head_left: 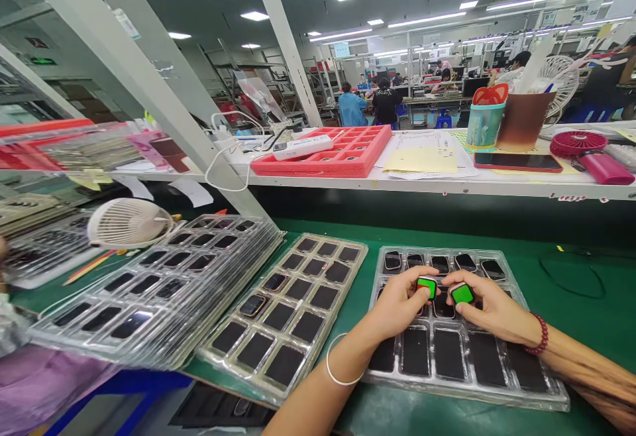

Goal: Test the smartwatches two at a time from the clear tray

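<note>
My left hand [401,302] pinches a smartwatch [426,288] whose lit screen is green with an orange-red patch at its left. Close beside it, my right hand [484,300] holds a second smartwatch [462,294] with a green screen. Both are raised over a clear plastic tray [560,397] on the green bench. Dark-screened watches, such as the watch [392,262], lie in its back rows, and black pads show in the front pockets. My hands hide part of the middle row. To the left, another tray [293,396] holds two watches along its left side.
A tall stack of clear trays [169,356] with watches stands further left, with a white fan [130,222] behind it. The white shelf [348,186] above carries a red foam tray [370,164], a power strip [303,147], papers, a phone [517,162] and cups. A cable [571,283] lies right.
</note>
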Available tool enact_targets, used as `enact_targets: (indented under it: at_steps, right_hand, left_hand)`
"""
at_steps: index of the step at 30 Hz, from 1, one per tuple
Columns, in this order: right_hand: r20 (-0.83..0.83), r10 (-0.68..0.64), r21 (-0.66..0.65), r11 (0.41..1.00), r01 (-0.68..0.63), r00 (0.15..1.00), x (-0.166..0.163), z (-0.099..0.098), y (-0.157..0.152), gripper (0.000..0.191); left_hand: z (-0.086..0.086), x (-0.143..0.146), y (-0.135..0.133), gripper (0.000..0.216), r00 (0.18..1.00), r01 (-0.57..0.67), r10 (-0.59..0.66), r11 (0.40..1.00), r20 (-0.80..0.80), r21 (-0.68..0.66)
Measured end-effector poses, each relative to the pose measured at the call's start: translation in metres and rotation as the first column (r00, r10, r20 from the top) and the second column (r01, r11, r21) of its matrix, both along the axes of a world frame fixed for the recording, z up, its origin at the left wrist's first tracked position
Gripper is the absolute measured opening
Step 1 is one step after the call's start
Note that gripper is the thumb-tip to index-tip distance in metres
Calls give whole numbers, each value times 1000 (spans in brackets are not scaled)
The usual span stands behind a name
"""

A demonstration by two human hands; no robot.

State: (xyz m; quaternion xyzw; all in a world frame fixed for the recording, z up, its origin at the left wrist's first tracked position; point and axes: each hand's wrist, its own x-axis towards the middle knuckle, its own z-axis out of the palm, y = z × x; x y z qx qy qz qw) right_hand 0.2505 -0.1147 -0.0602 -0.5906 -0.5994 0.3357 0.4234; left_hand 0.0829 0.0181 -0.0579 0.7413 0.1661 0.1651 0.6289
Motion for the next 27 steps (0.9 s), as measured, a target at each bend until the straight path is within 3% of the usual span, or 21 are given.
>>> enact_targets:
  at_steps: [10,16,22,27]
  right_hand:
    - [5,13,3,1000,-13,1000,0,2,1,42]
    - [-8,10,38,999,-10,1000,2,-3,2,44]
    - [-49,-3,63,998,6,999,4,-10,2,47]
    - [-41,-10,22,1000,11,999,3,-8,2,53]
  left_hand:
    - [2,0,0,42,1000,6,-6,1000,14,16]
    - [-6,1,2,57,999,16,-17,1000,40,21]
    - [-8,3,3,47,999,-37,36,999,40,30]
    - [-10,3,4,53,998,-45,44,999,34,24]
